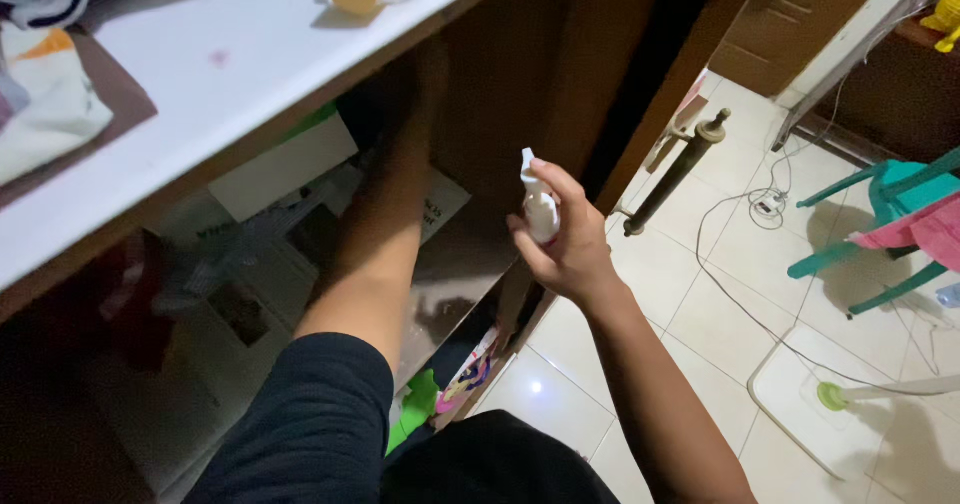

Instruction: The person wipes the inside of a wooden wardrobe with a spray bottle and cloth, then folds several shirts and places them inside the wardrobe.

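At frame center, my right hand (565, 249) fingers grip a white spray bottle (538, 204); my left hand (425, 74) reaches under the shelf (230, 74), finger state indiscernible.

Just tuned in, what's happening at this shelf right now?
A person crouches at a wooden cabinet. Their right hand holds a small white spray bottle, index finger on the nozzle, aimed into the lower shelf. The left arm reaches deep under the white top; that hand is hidden in shadow.

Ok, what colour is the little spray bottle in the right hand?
White. The spray bottle shows plainly in the head view, gripped by the right hand.
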